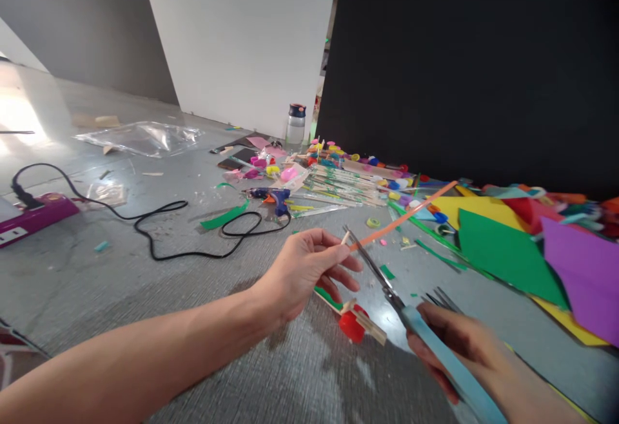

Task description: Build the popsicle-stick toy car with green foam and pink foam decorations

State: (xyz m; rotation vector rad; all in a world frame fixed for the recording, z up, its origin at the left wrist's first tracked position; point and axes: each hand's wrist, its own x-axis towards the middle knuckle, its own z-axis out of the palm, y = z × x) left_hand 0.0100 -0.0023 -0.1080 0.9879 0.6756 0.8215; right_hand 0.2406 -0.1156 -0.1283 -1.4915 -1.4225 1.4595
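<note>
Between its thumb and index finger, my left hand (316, 263) pinches an orange strip (406, 216) that extends up to the right; a small pale stick end also shows at the fingertips. My right hand (464, 346) is closed round the light-blue handles of a pair of scissors (387, 285). The scissor blades point up and left, with their tips by the strip's end near my left fingertips. Below my left hand lies a small assembly with a red round piece (354, 325), wooden bits and a green strip. Dark metal prongs show beside my right hand.
A glue gun (278, 200) with a black cord lies behind my left hand. A purple power strip (36, 218) is at the left. Craft sticks (343, 184) and colourful caps are spread at the back, near a bottle (296, 124). Green (507, 256) and purple sheets (580, 276) lie right.
</note>
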